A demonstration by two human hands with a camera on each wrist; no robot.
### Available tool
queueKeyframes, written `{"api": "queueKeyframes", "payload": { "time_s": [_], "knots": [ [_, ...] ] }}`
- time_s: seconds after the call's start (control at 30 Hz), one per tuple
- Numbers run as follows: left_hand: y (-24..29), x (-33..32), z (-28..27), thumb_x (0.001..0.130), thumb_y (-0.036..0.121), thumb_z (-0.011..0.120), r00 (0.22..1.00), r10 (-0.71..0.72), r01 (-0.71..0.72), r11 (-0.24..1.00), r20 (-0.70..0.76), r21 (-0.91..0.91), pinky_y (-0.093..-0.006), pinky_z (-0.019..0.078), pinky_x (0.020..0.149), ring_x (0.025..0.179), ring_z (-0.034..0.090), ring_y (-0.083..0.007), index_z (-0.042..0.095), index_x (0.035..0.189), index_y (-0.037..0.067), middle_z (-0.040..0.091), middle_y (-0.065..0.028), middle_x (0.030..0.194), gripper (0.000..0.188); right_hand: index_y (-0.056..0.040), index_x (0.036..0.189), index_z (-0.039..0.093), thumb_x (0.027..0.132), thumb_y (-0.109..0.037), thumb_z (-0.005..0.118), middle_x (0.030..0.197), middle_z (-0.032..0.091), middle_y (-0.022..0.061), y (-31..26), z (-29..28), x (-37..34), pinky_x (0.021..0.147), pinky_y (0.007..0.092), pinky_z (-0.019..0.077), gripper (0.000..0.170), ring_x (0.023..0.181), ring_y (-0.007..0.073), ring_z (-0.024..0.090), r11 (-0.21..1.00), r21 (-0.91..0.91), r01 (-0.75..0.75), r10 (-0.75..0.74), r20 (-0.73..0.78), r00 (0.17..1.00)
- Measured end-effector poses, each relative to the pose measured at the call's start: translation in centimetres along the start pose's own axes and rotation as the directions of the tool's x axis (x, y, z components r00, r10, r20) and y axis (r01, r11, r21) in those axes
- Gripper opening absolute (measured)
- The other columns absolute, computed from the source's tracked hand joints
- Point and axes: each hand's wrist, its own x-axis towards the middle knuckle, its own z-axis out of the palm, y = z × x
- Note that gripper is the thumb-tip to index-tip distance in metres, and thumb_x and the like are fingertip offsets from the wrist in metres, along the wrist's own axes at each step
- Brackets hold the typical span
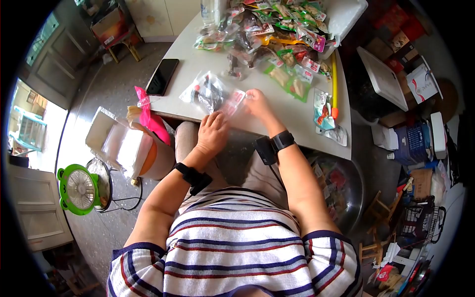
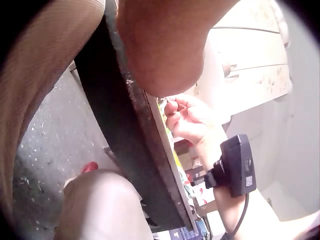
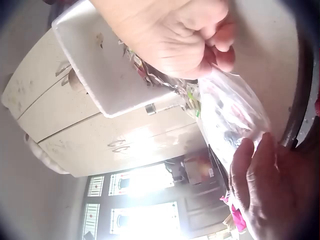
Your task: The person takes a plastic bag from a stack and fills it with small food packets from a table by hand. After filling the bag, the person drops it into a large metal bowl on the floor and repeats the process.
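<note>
A clear plastic bag (image 1: pixel 202 89) with dark contents lies near the table's front edge, its near right end between the two hands. My right hand (image 1: pixel 261 108) pinches that end with curled fingers. In the right wrist view the bag (image 3: pixel 232 107) looks stretched from the right hand (image 3: pixel 185 42) toward the left hand (image 3: pixel 272 187), whose fingers lie along it. From above, the left hand (image 1: pixel 213 132) grips the bag's near edge, its thumb hidden. The left wrist view shows the right hand (image 2: pixel 187 120) with bent fingers beyond the table edge; the bag is hidden there.
Many small packaged snacks (image 1: pixel 282 24) are heaped at the back, beside a white bin (image 1: pixel 349 20). Green packs (image 1: pixel 292 81) lie right of the hands. A phone (image 1: pixel 163 77) rests at the left; a yellow stick (image 1: pixel 335 84) lies at the right. A metal basin (image 1: pixel 346 193) stands below.
</note>
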Motion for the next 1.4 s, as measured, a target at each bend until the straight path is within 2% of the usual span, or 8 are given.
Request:
{"api": "queueKeyframes", "payload": {
  "time_s": [0.37,0.47,0.6,0.7,0.83,1.03,1.17,1.4],
  "knots": [
    [0.1,6.7,-8.7,0.074,-0.003,0.046,0.961,-0.256,0.151,0.798,-0.101,-0.583,-0.0295,0.0419,0.072,0.080,0.054,-0.0290,0.049,0.084,0.000,0.055,-0.0139,0.083,0.011,-0.0037,0.092,0.048,0.076,-0.015,0.051,0.072,0.055,0.0034,-8.7,-3.5,-5.9,0.053,0.0210,0.0415,0.020,0.062,0.0102,0.053,0.856,0.495,0.148,-0.203,0.060,0.977],
    [0.2,8.1,-9.3,0.079,0.002,0.043,0.932,-0.349,0.285,0.538,0.098,-0.794,-0.0198,0.0369,0.057,0.064,0.045,-0.0079,0.049,0.087,0.001,0.051,-0.0030,0.072,0.010,-0.0036,0.093,0.049,0.077,-0.017,0.053,0.074,0.056,0.0041,-10.3,-5.4,-8.4,0.053,0.0204,0.0415,0.021,0.063,0.0097,0.053,0.830,0.527,0.184,-0.250,0.057,0.967],
    [2.4,8.5,-9.7,0.080,0.004,0.043,0.933,-0.284,0.331,0.450,0.219,-0.829,-0.0192,0.0364,0.056,0.063,0.043,-0.0065,0.050,0.086,0.001,0.050,-0.0014,0.071,0.010,-0.0022,0.088,0.052,0.072,-0.023,0.060,0.075,0.057,0.0064,-10.5,-8.3,-11.7,0.055,0.0257,0.0431,0.027,0.065,0.0166,0.055,0.958,0.144,0.248,-0.264,0.110,0.958],
    [5.2,8.2,-10.5,0.079,0.001,0.044,0.965,-0.170,0.260,0.583,0.197,-0.770,-0.0223,0.0388,0.058,0.063,0.046,-0.0110,0.049,0.085,0.001,0.051,-0.0054,0.071,0.008,-0.0022,0.084,0.053,0.065,-0.023,0.065,0.075,0.055,0.0096,-9.9,-8.8,-14.0,0.060,0.0314,0.0436,0.030,0.070,0.0255,0.054,0.530,-0.679,0.508,-0.583,0.143,0.800],
    [7.9,6.6,-10.9,0.078,-0.003,0.041,0.963,-0.002,0.217,0.603,0.270,-0.768,-0.0223,0.0399,0.061,0.068,0.050,-0.0119,0.049,0.086,0.001,0.055,-0.0076,0.077,0.012,-0.0017,0.082,0.052,0.061,-0.013,0.064,0.082,0.051,0.0129,-7.8,-5.8,-16.7,0.063,0.0346,0.0417,0.027,0.075,0.0286,0.051,0.455,-0.529,0.716,-0.742,0.220,0.634],
    [7.9,5.3,-10.1,0.082,-0.001,0.039,0.890,0.138,0.398,0.229,0.435,-0.888,-0.0213,0.0388,0.071,0.079,0.049,-0.0103,0.046,0.092,0.000,0.054,-0.0106,0.093,0.012,-0.0018,0.068,0.045,0.070,-0.012,0.054,0.063,0.046,0.0131,-5.6,-6.0,-19.8,0.055,0.0360,0.0371,0.014,0.059,0.0277,0.048,0.719,-0.472,0.510,-0.469,0.212,0.857],
    [5.1,4.0,-7.2,0.082,0.001,0.041,0.765,0.089,0.594,0.286,0.638,-0.752,-0.0217,0.0382,0.074,0.083,0.048,-0.0101,0.046,0.096,0.001,0.053,-0.0070,0.092,0.015,-0.0016,0.069,0.047,0.071,-0.013,0.053,0.065,0.050,0.0160,-3.6,-9.9,-22.3,0.053,0.0360,0.0386,0.013,0.059,0.0303,0.050,0.800,-0.430,0.418,-0.360,0.212,0.909],
    [-2.8,-5.4,1.9,0.079,0.010,0.049,0.444,-0.023,0.868,0.260,0.896,-0.424,-0.0204,0.0380,0.068,0.076,0.047,-0.0082,0.052,0.089,0.003,0.052,-0.0004,0.079,0.013,-0.0031,0.078,0.050,0.080,-0.015,0.050,0.070,0.047,-0.0019,3.4,-18.7,-29.1,0.057,0.0211,0.0358,0.012,0.066,0.0061,0.042,0.991,-0.110,-0.078,0.057,-0.182,0.982]
  ]
}}
